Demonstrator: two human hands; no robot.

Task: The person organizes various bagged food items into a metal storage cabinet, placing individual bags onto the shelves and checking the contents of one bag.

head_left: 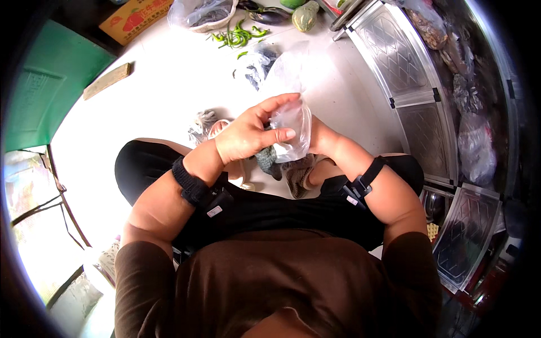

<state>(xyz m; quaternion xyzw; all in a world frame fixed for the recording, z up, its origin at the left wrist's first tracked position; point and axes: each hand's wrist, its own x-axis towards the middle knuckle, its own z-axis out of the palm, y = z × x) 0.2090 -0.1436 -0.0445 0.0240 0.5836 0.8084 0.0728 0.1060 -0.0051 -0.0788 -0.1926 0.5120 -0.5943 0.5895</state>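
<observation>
Above the floor, between my knees, a clear plastic bag [294, 135] is in front of me. My left hand [248, 132] curls round its left side, with the thumb lying across the plastic and the fingers over the top. On the other side, my right hand [320, 138] is against the bag, which hides its fingers. Just below my left hand shows a dark grey-green lump [267, 160]; I cannot make out what it is or whether it is held. A thin translucent plastic sheet or bag [287, 70] shows beyond my hands.
Long green peppers [236, 36] lie on the floor ahead, near dark eggplants [270, 16] and a pale green squash [305, 17]. A bag-covered basket [205, 14] and a cardboard box [135, 21] stand at the far left. Metal-framed cabinet doors [394, 53] line the right side.
</observation>
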